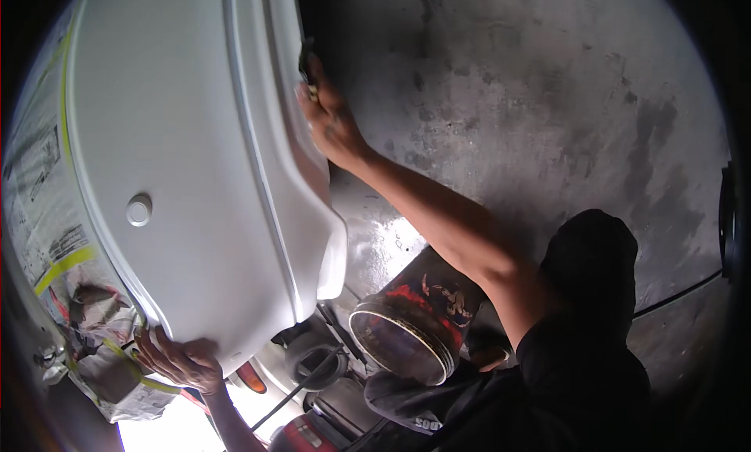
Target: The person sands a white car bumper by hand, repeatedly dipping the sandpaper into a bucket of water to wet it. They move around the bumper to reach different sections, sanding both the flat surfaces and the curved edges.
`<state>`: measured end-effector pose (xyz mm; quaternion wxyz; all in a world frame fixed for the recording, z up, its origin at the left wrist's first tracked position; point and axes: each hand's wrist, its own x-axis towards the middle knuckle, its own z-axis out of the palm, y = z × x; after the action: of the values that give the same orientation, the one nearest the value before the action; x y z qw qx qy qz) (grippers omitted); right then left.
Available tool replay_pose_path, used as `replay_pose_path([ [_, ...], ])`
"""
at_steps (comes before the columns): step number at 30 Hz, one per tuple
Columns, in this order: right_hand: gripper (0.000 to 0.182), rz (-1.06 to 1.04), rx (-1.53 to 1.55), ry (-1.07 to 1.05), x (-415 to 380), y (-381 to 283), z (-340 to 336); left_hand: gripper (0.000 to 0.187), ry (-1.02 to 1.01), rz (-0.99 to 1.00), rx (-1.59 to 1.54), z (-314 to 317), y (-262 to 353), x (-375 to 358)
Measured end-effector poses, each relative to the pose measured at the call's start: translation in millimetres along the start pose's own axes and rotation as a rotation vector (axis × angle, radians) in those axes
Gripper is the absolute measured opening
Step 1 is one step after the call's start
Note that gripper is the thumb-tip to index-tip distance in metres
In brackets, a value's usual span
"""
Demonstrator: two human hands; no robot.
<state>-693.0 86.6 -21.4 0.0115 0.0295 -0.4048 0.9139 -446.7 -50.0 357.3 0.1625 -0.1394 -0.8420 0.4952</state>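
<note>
A white car bumper (172, 139) with a small round button-like part (139, 209) on its face fills the left side of the view. My left hand (181, 362) rests on the bumper's near corner, its fingers stretched out against the surface. My right hand (332, 127) is at the bumper's right-hand edge, fingers bent around a small dark object (307, 59). That object is partly hidden by the fingers and the edge, so its kind cannot be made out.
Masking paper (35, 186) with yellow tape (66, 268) borders the bumper at left. A stained, open bucket (403, 342) lies tilted below my right arm. Grey stained concrete floor (532, 100) stretches right. An orange lamp (251, 378) shows beneath the corner.
</note>
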Motion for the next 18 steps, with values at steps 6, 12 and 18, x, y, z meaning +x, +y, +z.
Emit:
replay_pose_path([
  [6, 0.063, 0.214, 0.228, 0.134, -93.2, 3.2, 32.9, 0.062, -0.007, 0.04, 0.036, -0.2, -1.5, 0.7],
  [12, 0.048, 0.091, 0.201, 0.131, -29.8, 15.3, 15.8, 0.061, 0.003, 0.041, 0.03, 3.5, -3.3, -2.7],
  [18, 0.061, -0.02, -0.062, 0.248, -79.3, 11.9, 36.3, 0.061, 0.06, 0.052, 0.006, 7.6, -0.5, 0.5],
])
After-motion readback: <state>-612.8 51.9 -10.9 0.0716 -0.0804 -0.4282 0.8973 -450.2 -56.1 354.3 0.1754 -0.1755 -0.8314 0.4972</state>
